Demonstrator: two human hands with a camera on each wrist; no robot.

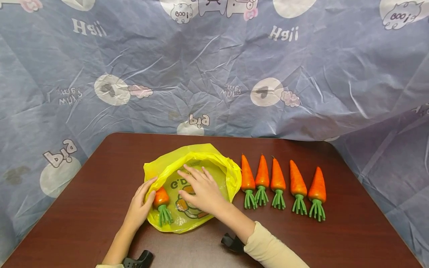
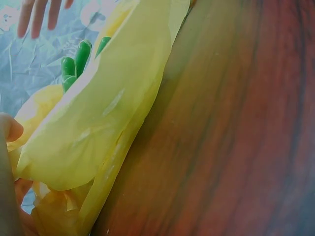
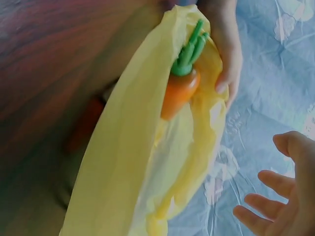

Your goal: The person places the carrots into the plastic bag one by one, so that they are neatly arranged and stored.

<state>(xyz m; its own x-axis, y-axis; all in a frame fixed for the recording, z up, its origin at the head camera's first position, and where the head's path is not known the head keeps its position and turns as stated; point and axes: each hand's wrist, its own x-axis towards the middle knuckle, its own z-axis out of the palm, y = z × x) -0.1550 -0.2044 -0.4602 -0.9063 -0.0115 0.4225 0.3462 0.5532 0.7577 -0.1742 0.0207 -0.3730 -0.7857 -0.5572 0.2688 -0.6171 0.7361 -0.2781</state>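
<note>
A yellow plastic bag [image 1: 191,150] lies on the table with its mouth spread wide and dark printing on its inside. At the bag's left rim, my left hand [image 1: 138,204] pinches the plastic, thumb inside and fingers outside. Close by that thumb, an orange carrot [image 1: 162,197] with green stubby stems rests in the bag, its tip hidden. My right hand [image 1: 204,190] hovers over the bag's mouth with fingers spread, holding nothing. In the right wrist view the carrot [image 3: 180,91] shows between the bag's walls, apart from the right hand [image 3: 283,189].
Several more carrots [image 1: 262,173] lie in a row right of the bag, tips pointing away and stems toward me. The brown table [image 1: 83,208] ends at a wrinkled blue-grey printed cloth [image 1: 201,74] behind it. Black wrist straps [image 1: 139,259] sit near the front edge.
</note>
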